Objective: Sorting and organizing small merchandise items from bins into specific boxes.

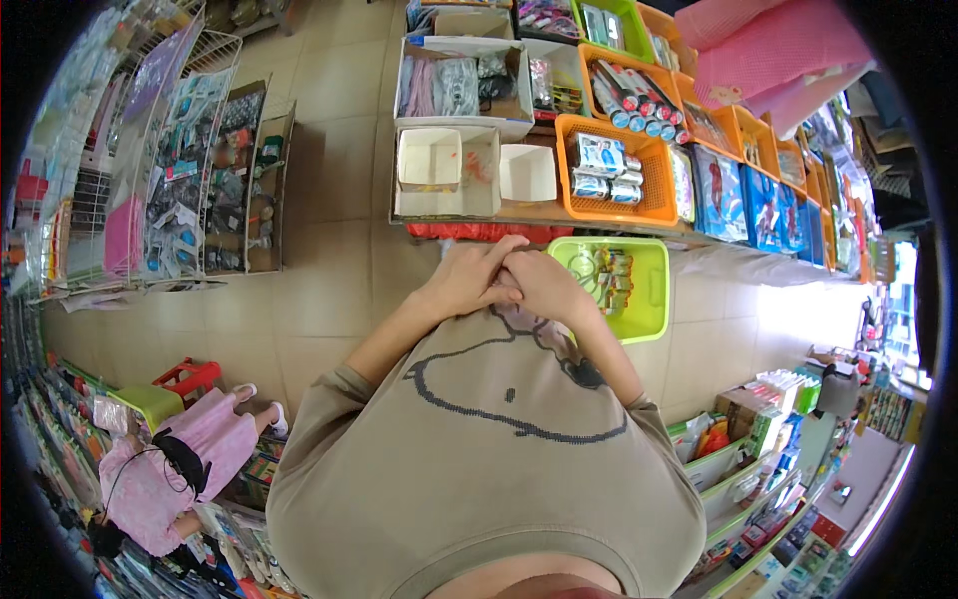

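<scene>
My left hand (471,277) and my right hand (545,283) meet in front of my shirt, their fingers overlapping; I see no object between them, though the palms are hidden. Just to the right of the hands, partly behind a forearm, is a lime-green plastic basket (651,299) with several small packaged items (615,281) and a thin looped cord in it. Beyond the hands, on the display table, stand a small white box (527,174), a larger open carton (441,204) and an orange plastic basket (662,202) holding wrapped cans or rolls (599,153).
Wire racks (202,150) of packaged goods stand at left. A person in pink (179,479) is at lower left, near a red plastic stool (191,378). Shelves (718,468) fill the lower right. Tiled floor (322,299) shows between table and racks.
</scene>
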`<state>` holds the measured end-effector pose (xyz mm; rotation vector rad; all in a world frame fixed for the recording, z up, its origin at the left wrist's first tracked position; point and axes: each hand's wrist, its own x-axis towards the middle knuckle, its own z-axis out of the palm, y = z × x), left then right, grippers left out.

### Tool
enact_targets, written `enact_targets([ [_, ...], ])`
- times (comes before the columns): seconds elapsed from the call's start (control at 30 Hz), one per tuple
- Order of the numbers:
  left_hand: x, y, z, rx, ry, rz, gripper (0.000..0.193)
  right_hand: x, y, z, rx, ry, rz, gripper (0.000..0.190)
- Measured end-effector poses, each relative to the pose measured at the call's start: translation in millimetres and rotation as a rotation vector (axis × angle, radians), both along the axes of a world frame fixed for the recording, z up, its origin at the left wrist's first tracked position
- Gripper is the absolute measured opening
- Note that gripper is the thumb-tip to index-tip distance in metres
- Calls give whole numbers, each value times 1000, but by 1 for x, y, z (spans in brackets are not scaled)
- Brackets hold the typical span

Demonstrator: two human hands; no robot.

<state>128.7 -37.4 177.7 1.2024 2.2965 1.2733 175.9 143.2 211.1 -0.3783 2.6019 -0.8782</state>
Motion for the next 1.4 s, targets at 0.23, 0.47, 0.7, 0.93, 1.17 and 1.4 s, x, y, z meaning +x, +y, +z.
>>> enact_targets([
  [0.23,-2,-3,15,-137,267,15,86,-6,8,23,-105,-18,-67,31],
  [0.47,-7,-31,-3,-207,310,137,42,-14,25,61,-178,-90,-113,35],
  [0.7,-9,-39,-8,-58,-63,364,24,-10,7,59,-397,-181,-243,30],
  [0.93,-13,-52,-27,75,-329,500,27,-8,-10,45,-691,-265,-465,22],
  [1.17,-5,-37,-18,77,-308,356,28,-18,-11,42,-1040,-325,-567,23],
  [1.4,-1,-24,-13,179,-396,422,28,-5,-14,43,-1066,-377,-522,23],
])
